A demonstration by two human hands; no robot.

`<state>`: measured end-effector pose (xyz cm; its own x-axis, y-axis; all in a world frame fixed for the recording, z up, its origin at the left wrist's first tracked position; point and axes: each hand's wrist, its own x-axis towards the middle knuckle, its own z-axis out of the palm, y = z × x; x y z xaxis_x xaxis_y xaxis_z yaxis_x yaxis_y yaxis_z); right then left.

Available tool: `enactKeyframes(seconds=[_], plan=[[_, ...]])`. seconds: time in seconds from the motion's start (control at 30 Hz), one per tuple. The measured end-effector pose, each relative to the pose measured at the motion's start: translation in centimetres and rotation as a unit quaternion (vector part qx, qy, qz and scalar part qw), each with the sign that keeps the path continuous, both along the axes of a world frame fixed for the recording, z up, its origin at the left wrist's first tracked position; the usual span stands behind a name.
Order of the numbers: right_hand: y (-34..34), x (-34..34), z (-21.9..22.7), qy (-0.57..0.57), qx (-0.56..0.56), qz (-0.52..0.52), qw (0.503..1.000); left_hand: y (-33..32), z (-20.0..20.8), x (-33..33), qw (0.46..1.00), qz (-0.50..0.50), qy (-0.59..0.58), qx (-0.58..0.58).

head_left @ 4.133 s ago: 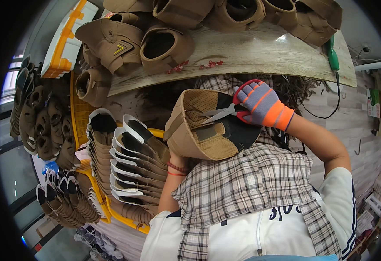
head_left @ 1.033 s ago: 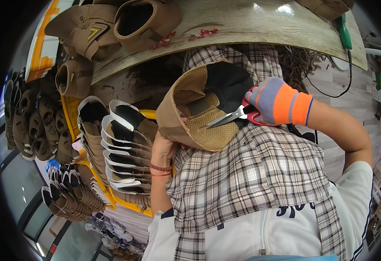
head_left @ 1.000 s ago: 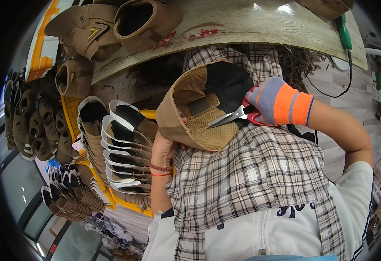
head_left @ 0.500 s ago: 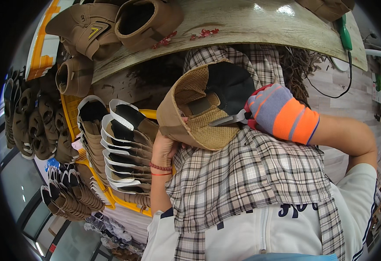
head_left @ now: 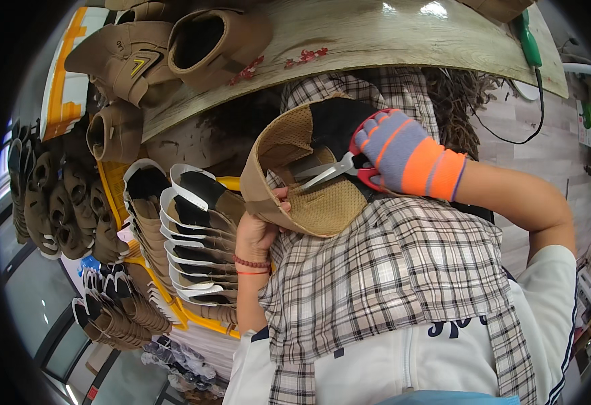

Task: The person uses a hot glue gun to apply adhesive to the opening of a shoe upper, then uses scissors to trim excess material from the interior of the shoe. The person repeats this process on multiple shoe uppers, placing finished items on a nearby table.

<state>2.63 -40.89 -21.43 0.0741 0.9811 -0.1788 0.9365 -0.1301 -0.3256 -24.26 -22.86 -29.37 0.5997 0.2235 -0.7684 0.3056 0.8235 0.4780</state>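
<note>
A brown shoe upper [head_left: 339, 206] with tan mesh lining and a black section rests over my lap, its opening facing up. My bare left hand [head_left: 260, 226] is closed on its left edge, thumb on the inner side and the other fingers mostly hidden. My right hand [head_left: 403, 152], in a grey and orange striped glove, grips red-handled scissors [head_left: 334, 170]. The scissor blades stand apart inside the upper, pointing left toward my left thumb. Whether they touch the lining, I cannot tell.
Stacked brown uppers with white edges [head_left: 197, 253] fill a yellow crate [head_left: 191, 317] at my left. More uppers [head_left: 121, 61] lie on the wooden table [head_left: 369, 44] ahead. A green-handled tool [head_left: 529, 44] with a black cord hangs at its right. Brown scraps [head_left: 457, 111] are heaped below.
My right hand and the scissors have moved left and up, deeper over the upper. The blades have spread wider. My left hand keeps its hold on the edge.
</note>
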Motion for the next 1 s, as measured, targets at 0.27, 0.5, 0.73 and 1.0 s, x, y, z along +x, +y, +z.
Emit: enactKeyframes(seconds=[0.27, 0.5, 0.73, 1.0], plan=[[2.2, -2.0, -1.2, -0.053, -0.014, 0.028, 0.998, 0.5, -0.8, -0.4, 0.999, 0.037, 0.01, -0.016], [2.0, -1.1, -1.3, -0.012, -0.098, 0.022, 0.995, 0.7, -0.3, -0.1, 0.999, -0.001, -0.017, -0.038], [1.5, 1.1, 0.2, 0.056, -0.132, 0.0, 0.99, 0.3, 0.5, 0.4, 0.999, -0.011, -0.034, -0.03], [3.4, -0.1, 0.3, 0.074, -0.201, 0.046, 0.976, 0.2, -0.5, -0.4, 0.998, 0.047, -0.019, -0.045]])
